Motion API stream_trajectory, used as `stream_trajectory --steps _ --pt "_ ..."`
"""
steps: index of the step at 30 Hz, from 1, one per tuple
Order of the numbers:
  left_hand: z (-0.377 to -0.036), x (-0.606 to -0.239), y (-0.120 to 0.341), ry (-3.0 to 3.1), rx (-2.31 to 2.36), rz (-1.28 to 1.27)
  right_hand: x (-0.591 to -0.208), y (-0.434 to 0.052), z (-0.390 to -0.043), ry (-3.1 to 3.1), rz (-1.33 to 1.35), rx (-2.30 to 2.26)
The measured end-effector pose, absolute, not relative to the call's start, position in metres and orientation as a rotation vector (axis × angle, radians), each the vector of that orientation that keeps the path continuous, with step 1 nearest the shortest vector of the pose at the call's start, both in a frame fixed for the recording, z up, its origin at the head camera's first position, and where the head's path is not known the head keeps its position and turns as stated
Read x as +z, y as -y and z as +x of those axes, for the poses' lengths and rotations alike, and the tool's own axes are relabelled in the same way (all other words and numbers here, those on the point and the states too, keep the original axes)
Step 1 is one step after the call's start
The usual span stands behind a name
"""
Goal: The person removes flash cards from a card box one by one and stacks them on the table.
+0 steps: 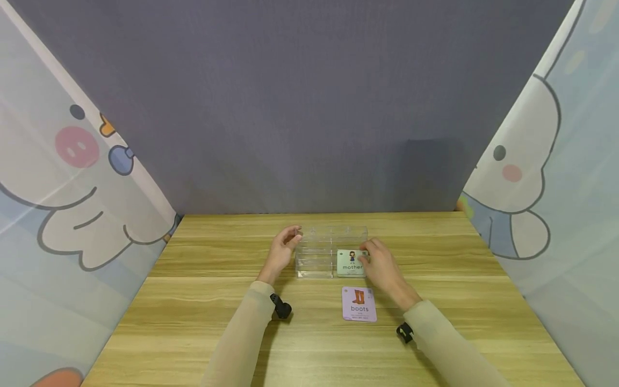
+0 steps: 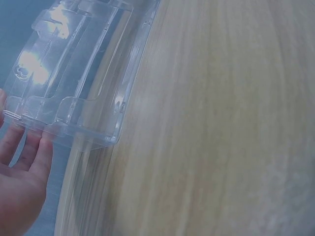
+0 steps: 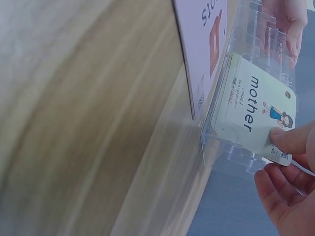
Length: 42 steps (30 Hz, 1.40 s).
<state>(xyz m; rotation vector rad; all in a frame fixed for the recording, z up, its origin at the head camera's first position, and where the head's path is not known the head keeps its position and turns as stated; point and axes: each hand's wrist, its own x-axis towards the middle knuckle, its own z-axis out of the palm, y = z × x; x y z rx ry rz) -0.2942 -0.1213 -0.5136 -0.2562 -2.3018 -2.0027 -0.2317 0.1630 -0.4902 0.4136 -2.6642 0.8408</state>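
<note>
A clear plastic tiered card rack (image 1: 329, 251) stands on the wooden table (image 1: 217, 322). My left hand (image 1: 282, 248) touches the rack's left end (image 2: 74, 98) with loosely bent fingers (image 2: 34, 152). A pale green "mother" card (image 1: 351, 263) stands in the rack's front right slot. My right hand (image 1: 379, 263) pinches that card's upper right corner (image 3: 275, 147) between thumb and fingers. A lilac "boots" card (image 1: 359, 303) lies flat on the table in front of the rack, also seen edge-on as the lilac card (image 3: 204, 44) in the right wrist view.
A grey backdrop (image 1: 309, 107) closes the far side of the table. Cartoon-printed curtains hang at the left (image 1: 72, 188) and right (image 1: 546, 188). Bare wood surrounds the rack on both sides and toward the near edge.
</note>
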Motion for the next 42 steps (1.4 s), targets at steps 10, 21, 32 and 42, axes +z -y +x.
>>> stream_trajectory --steps 10,21,32,42 --pt "-0.295 -0.514 0.122 2.307 -2.011 -0.282 -0.489 -0.164 -0.231 2.674 0.408 0.849" --pt "-0.293 -0.509 0.121 2.303 -1.992 -0.273 -0.482 -0.166 -0.230 2.738 0.359 0.920" --pt "-0.295 -0.514 0.122 2.297 -1.993 -0.277 -0.477 -0.166 -0.230 2.718 0.338 0.931" --pt "-0.294 -0.514 0.123 2.300 -1.988 -0.273 -0.477 -0.167 -0.232 2.609 0.341 1.146"
